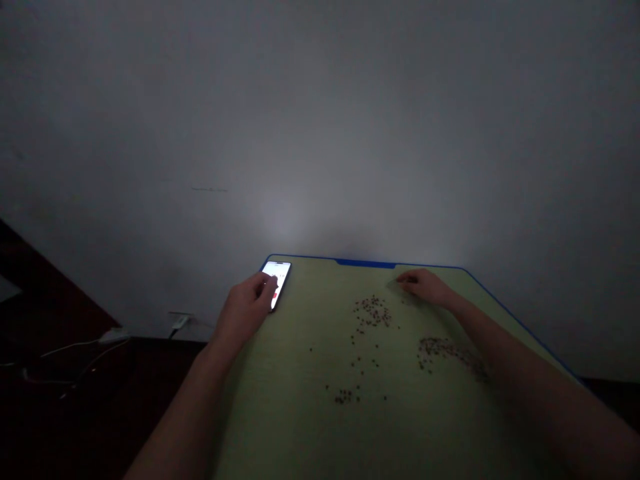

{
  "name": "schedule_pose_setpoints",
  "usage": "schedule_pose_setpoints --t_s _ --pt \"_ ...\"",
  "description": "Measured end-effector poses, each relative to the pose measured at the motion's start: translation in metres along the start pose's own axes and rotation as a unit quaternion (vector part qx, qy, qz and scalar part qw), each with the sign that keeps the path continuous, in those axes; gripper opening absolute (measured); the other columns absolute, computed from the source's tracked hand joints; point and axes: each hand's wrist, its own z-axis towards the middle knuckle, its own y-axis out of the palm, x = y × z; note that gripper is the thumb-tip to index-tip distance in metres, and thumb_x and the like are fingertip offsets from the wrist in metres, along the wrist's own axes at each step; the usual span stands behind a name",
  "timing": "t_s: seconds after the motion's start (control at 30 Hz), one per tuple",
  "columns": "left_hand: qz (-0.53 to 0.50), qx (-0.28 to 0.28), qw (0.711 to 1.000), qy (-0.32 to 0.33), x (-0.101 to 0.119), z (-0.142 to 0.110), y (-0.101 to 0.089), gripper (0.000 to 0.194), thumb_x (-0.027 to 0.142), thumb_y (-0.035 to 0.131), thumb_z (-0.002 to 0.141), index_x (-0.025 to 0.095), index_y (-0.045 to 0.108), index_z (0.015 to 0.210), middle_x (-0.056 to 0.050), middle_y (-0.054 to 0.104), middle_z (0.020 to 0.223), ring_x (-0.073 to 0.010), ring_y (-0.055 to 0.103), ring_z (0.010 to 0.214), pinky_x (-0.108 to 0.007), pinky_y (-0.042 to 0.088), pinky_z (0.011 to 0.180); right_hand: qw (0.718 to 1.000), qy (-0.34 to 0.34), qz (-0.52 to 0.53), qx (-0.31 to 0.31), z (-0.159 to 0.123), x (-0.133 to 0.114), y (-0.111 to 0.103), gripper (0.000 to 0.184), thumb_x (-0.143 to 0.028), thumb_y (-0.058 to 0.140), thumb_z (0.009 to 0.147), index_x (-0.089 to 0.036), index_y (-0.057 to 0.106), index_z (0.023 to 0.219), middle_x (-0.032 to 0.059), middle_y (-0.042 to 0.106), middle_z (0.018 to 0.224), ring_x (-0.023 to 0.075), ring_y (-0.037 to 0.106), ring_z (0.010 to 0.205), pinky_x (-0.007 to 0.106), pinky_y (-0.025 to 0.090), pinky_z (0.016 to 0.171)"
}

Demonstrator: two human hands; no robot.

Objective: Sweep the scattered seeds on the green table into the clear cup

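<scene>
The right hand [425, 285] is low over the far part of the table, its thumb and fingers drawn together at the tips; a faint pale patch shows at the fingertips, but whether they grasp anything I cannot tell. The left hand [247, 300] has its fingers bent over the lit screen of a phone [283, 272]; the picture does not show whether it grips the phone or only touches it. The phone lies directly under and just beyond those fingers, at the table's left edge.

Nearest the right hand, a little to its left and closer to the body, is a loose scatter of small dark pieces [374, 312]. A second, longer band of pieces [437, 348] lies nearer the body than the right hand, trailing toward the right forearm. Farther from both hands, between the forearms, sits a small clump [345, 397], with single pieces strewn around it and up toward the first scatter.

All of this rests on a pale green table [300, 427] with a blue edge. Beyond the hands, a blue strip [365, 264] is set at the far edge, before a dim grey wall [350, 120]. Left of the left forearm, low down, are a plug [180, 323] and white cords [70, 349].
</scene>
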Motion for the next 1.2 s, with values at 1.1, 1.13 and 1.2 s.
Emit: schedule_pose_setpoints --t_s 1.1,1.13,1.2 --pt "-0.017 -0.003 1.000 -0.018 0.001 -0.002 0.001 0.034 0.045 0.042 0.083 0.019 0.056 0.068 0.004 0.053 0.052 -0.0127 0.049 0.050 -0.024 0.034 0.050 0.981 -0.194 0.010 0.023 0.012 -0.150 0.044 0.027 -0.017 0.051 0.084 -0.023 0.073 0.099 0.0063 0.072 0.101 0.0222 0.063 0.093 0.033 0.045 0.082" --pt "-0.017 -0.004 1.000 -0.019 0.001 -0.002 0.001 0.034 0.045 0.042 0.083 0.019 0.056 0.067 0.004 0.053 0.052 -0.0127 0.049 0.050 -0.024 0.034 0.050 0.981 -0.190 0.009 0.026 0.016 -0.150 0.044 0.027 -0.017 0.051 0.084 -0.023 0.072 0.100 0.0064 0.072 0.103 0.0222 0.063 0.094 0.033 0.045 0.083" --pt "-0.016 -0.005 1.000 -0.020 0.000 -0.002 0.001 0.033 0.045 0.042 0.083 0.019 0.056 0.067 0.004 0.052 0.052 -0.0127 0.049 0.050 -0.024 0.033 0.050 0.985 -0.172 0.010 0.033 0.023 -0.143 0.039 0.029 -0.018 0.049 0.085 -0.022 0.071 0.104 0.0072 0.071 0.105 0.0217 0.063 0.096 0.032 0.045 0.084"
